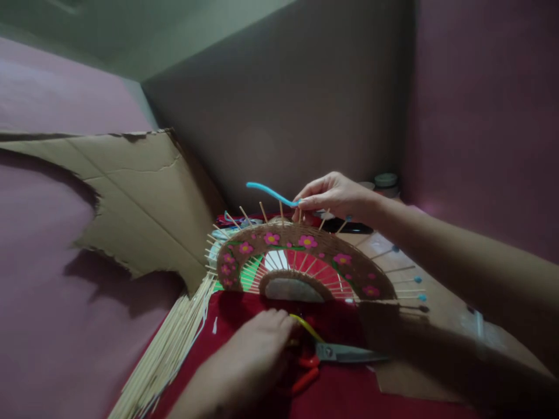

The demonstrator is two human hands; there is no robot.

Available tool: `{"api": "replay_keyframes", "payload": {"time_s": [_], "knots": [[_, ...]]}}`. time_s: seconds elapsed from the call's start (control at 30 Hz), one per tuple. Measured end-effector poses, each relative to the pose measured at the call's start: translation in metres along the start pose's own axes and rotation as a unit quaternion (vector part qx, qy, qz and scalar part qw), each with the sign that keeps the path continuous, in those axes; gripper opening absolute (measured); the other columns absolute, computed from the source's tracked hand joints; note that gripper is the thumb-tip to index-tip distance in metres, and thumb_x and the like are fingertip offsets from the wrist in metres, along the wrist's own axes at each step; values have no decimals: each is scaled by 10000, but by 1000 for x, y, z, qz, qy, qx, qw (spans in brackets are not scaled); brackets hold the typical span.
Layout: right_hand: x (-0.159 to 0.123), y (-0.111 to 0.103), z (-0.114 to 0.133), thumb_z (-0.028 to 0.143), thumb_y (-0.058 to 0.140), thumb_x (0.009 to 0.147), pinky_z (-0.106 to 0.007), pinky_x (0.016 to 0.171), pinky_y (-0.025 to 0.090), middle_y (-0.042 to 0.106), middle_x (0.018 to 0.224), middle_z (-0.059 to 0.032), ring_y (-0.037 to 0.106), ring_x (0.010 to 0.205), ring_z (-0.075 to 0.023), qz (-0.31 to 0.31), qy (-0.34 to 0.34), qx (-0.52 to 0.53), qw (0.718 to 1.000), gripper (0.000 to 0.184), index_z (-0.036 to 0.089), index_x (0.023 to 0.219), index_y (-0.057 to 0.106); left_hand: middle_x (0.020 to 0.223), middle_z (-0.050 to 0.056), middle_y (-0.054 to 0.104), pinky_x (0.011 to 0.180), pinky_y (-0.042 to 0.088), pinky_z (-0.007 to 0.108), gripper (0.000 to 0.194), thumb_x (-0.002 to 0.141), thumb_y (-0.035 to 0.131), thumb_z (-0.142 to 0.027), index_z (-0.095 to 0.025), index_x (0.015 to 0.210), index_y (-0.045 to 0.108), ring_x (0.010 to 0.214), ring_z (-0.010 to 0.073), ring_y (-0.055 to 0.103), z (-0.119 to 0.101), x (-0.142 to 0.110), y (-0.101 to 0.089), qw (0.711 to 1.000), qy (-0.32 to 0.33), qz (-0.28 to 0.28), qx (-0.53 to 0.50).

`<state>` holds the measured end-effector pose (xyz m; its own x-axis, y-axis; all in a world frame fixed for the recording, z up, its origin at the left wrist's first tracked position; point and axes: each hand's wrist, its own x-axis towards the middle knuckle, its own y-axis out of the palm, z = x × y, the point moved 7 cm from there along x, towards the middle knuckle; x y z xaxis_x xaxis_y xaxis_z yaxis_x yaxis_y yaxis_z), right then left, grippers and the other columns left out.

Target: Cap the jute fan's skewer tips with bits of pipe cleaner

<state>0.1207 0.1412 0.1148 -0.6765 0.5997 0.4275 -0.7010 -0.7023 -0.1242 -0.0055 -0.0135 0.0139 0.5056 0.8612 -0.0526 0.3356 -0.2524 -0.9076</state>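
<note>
A half-round woven fan [293, 237] with pink painted flowers stands upright, its thin sticks fanning past the rim. Several sticks on its right end in small blue tips [418, 280]. My right hand [334, 195] pinches a thin, light blue strip [269, 192] at the top of one stick, the free end pointing left. Lower down, my left hand [266, 337] is curled over the handles of the scissors [345, 352], which have red and yellow handles and blades pointing right. Its fingertips are hidden.
A bundle of thin sticks [168, 343] lies left of the red cloth [340, 387]. Torn cardboard [135, 198] leans against the pink wall at left. Behind the right arm stands a lidded container [386, 181]. Brown board [406, 381] lies at the lower right.
</note>
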Motion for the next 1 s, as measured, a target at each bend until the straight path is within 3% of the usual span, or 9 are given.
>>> {"api": "replay_keyframes", "payload": {"time_s": [0.13, 0.23, 0.37, 0.5, 0.63, 0.8, 1.0], "knots": [[2, -1, -2, 293, 715, 686, -214, 515, 496, 695, 713, -49, 605, 529, -95, 4, 10, 32, 999, 236, 118, 822, 633, 975, 74, 608, 791, 447, 310, 287, 723, 581, -372, -212, 961, 571, 856, 203, 540, 17, 5, 29, 998, -20, -29, 53], [2, -5, -4, 272, 726, 674, -229, 518, 504, 695, 704, -60, 621, 537, -114, 0, 14, 47, 999, 233, 123, 776, 580, 896, 67, 605, 715, 431, 300, 266, 668, 623, -363, -194, 863, 557, 783, 192, 519, 29, 4, 33, 996, -24, -41, 72], [3, -10, -6, 271, 735, 663, -249, 533, 515, 699, 724, -76, 636, 555, -130, 7, 16, 49, 999, 257, 125, 775, 557, 730, 9, 580, 576, 379, 246, 85, 699, 560, -248, -194, 729, 501, 633, 136, 469, 34, -5, 17, 998, -42, -31, 22], [2, -14, -7, 268, 722, 676, -257, 554, 519, 700, 737, -79, 642, 575, -133, -3, 23, 45, 999, 235, 122, 786, 574, 719, -7, 564, 549, 397, 221, 27, 778, 466, -214, -208, 805, 464, 621, 127, 491, 25, -8, -8, 989, -74, -96, -90], [0, -14, -7, 265, 714, 684, -256, 574, 518, 703, 766, -87, 652, 609, -141, -10, 32, 50, 998, 229, 120, 808, 587, 846, 12, 609, 651, 464, 247, 201, 781, 434, -165, -224, 973, 443, 720, 148, 572, 20, 0, -24, 971, -97, -174, -132], [-2, -15, -8, 267, 715, 681, -261, 564, 514, 703, 763, -86, 657, 615, -151, -21, 35, 55, 998, 228, 129, 778, 563, 930, 53, 627, 789, 465, 317, 327, 698, 457, -101, -204, 1006, 419, 844, 189, 602, 18, 12, -36, 956, -118, -232, -137], [-4, -15, -9, 278, 726, 666, -234, 507, 487, 699, 760, -81, 654, 611, -152, -24, 49, 48, 997, 235, 136, 746, 557, 940, 101, 621, 794, 447, 339, 298, 729, 455, -126, -170, 1015, 386, 878, 228, 605, 14, 23, -37, 961, -153, -205, -104]]}}
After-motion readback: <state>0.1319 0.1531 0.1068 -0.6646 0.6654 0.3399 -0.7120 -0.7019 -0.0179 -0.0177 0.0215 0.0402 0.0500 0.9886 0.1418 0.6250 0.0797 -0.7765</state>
